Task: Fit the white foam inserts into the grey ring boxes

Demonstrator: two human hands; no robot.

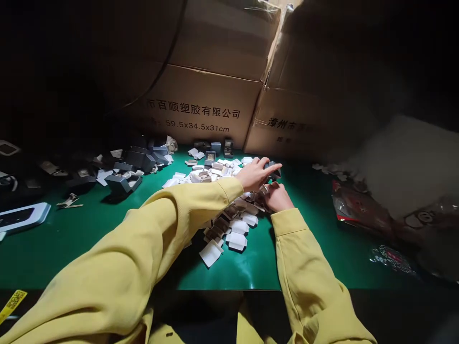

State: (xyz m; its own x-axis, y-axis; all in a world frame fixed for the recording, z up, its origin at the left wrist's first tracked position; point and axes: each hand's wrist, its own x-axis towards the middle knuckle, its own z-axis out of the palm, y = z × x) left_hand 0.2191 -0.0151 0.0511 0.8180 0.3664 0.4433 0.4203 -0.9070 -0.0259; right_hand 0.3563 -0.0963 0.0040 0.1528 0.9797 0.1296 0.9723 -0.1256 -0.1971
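Observation:
My left hand (254, 174) reaches over the pile and grips a small dark grey box (274, 171), its index finger stretched along the top. Just below it, my right hand (278, 198) is closed, with bent fingers by a small pale piece whose kind I cannot make out; the fingertips are partly hidden. Under and around both hands lies a heap of small folded white card inserts (237, 240). Behind the heap stand an open small box (210, 157) with a pale insert and another dark open box (228, 148).
Large cardboard cartons (201, 95) wall off the back of the green table (251, 272). More grey boxes (124, 184) and scraps lie left, near a white phone-like device (23, 217). Clear plastic packets (362, 205) lie right. A yellow tag (13, 303) shows at lower left.

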